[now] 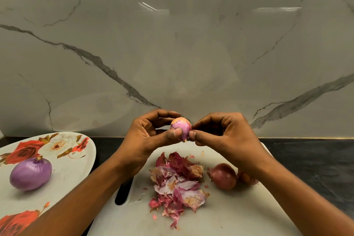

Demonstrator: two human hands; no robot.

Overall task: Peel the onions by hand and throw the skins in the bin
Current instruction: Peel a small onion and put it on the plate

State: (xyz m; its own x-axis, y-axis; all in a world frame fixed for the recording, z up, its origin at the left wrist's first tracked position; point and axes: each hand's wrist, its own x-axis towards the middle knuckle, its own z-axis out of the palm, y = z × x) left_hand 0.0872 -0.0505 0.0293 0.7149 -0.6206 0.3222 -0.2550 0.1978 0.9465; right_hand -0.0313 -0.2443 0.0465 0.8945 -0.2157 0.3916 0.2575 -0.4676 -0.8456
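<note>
A small pink onion [181,125], partly peeled with a tan patch on top, is held up above the white cutting board [226,214]. My left hand [147,140] grips it between thumb and fingers. My right hand [220,134] pinches the skin at the onion's right lower side with thumb and forefinger. A heap of red and pale skins [178,184] lies on the board below. An unpeeled red onion [224,176] rests on the board to the right of the heap, and another [246,177] sits half hidden behind my right wrist. No bin is in view.
A flowered oval tray [63,174] at the left carries one peeled purple onion [30,174]. The board has a dark handle slot [123,191] on its left edge. Dark countertop [310,163] extends to the right, and a marble wall [172,44] stands directly behind.
</note>
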